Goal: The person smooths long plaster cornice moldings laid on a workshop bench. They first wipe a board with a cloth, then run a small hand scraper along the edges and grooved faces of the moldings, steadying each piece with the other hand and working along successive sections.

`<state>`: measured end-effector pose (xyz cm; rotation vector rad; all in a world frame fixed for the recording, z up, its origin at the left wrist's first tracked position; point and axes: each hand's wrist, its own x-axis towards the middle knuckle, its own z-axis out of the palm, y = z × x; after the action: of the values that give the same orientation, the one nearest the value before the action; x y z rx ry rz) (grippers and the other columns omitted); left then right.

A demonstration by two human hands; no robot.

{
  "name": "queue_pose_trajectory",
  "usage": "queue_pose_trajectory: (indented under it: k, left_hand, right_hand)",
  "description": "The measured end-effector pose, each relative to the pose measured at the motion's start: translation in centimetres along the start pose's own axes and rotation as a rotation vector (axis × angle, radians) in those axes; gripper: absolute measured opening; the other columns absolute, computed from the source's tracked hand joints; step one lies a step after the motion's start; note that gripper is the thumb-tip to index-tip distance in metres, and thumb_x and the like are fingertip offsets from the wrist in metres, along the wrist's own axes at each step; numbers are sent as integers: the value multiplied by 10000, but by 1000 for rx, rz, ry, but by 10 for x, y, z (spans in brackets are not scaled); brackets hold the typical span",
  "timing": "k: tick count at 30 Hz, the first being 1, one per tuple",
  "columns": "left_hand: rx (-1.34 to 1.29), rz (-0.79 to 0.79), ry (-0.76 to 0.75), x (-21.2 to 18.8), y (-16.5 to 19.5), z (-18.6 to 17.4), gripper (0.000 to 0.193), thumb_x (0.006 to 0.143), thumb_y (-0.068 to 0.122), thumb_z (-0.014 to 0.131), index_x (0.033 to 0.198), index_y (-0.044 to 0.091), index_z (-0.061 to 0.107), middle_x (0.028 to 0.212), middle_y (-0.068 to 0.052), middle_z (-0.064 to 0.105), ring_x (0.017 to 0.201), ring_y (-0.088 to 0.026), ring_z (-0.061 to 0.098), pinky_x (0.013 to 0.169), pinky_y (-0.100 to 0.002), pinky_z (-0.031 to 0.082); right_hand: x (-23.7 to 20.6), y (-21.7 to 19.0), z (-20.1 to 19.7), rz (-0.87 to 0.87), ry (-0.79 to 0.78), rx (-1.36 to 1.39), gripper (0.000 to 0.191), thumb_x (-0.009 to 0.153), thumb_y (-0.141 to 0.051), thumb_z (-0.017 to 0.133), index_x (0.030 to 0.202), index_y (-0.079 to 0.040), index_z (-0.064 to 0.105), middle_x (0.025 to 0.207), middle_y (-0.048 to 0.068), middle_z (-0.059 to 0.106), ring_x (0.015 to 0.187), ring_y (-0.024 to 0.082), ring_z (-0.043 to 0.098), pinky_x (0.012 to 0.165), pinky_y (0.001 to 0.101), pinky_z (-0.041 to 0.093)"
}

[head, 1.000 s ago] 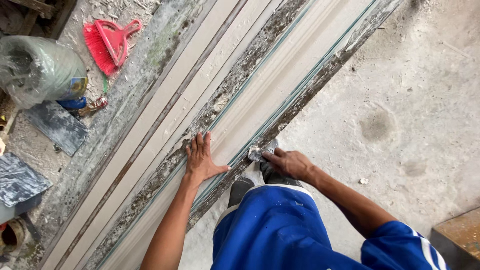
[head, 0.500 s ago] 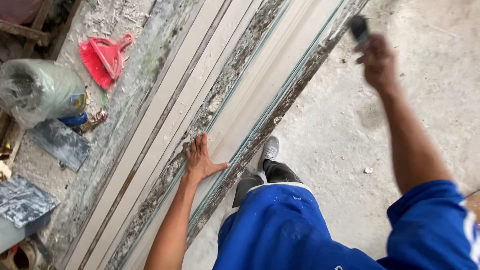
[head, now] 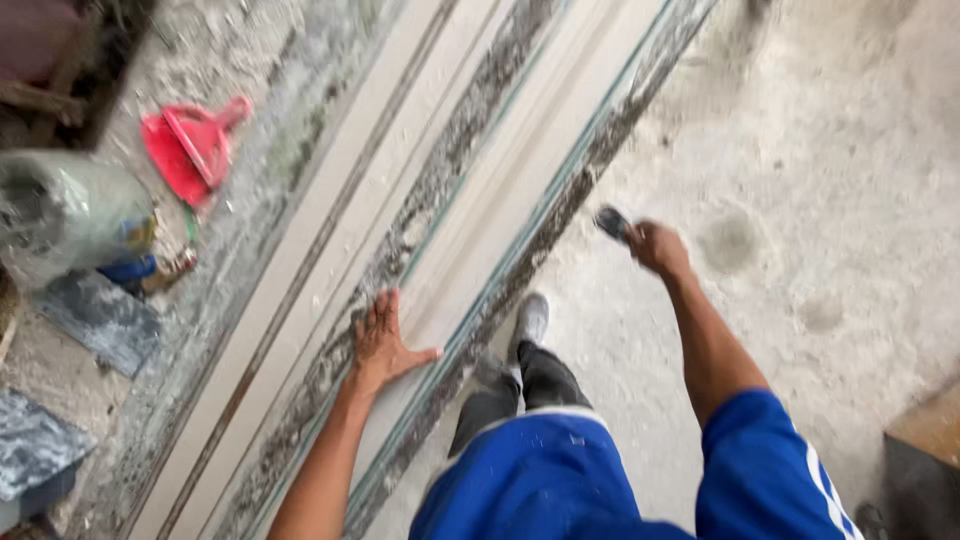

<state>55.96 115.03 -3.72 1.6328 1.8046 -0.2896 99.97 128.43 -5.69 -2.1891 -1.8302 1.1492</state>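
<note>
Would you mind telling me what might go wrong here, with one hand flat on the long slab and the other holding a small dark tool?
1. The left hand lies flat on the long slab near its rough edge; if the small dark tool in the right hand comes down close by, it might hit the fingers.
2. The foot stands right beside the slab's edge, so falling chips could land on it.

Soft, even daylight fills the frame, with no glare and only faint shadows. Motion blur smears everything, worst at twelve o'clock and around the right hand (head: pixel 655 245) gripping a small dark tool (head: pixel 612 222). The nine o'clock corner sits dim.
</note>
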Motion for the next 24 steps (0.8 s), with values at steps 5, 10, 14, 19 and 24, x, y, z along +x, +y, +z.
queue_pose_trajectory:
  k: [5,10,14,19,24]
  left_hand:
    - [51,-5,-34,2,0,-4,1519,553,780,840,1631,150,-24,1696,-221,69,1563,-408,112,1209,-654,166]
    - [32,-92,-130,3,1,-5,1533,524,784,848,1631,194,-33,1701,-202,34,1565,-384,87,1222,-633,158]
    - [36,-133,-168,5,2,-6,1518,534,790,838,1637,201,-22,1703,-195,34,1567,-376,84,1233,-628,151]
    - [36,-40,-9,5,1,-2,1419,603,767,804,1651,158,65,1711,-216,86,1570,-411,116,1234,-631,201]
    - [16,-107,-91,8,4,-6,1458,580,762,826,1635,181,4,1698,-197,20,1565,-398,60,1222,-631,147]
  right_hand:
    - [6,-13,2,-398,613,223,413,1108,-108,457,1512,-52,523,971,212,598,895,321,550,778,503,486]
    - [36,-29,8,-544,729,-206,496,1037,-135,548,1530,-192,538,960,194,567,862,309,505,749,472,504]
    - [10,15,10,-185,308,-165,500,1086,-66,501,1566,-199,540,780,160,551,746,313,520,735,484,467]
    - [-41,48,31,-405,616,73,259,988,-34,569,1220,-135,626,854,184,595,817,351,565,771,489,466]
    - [4,4,25,-520,6,-86,229,1003,-205,638,898,-2,654,840,217,591,810,353,575,773,489,463]
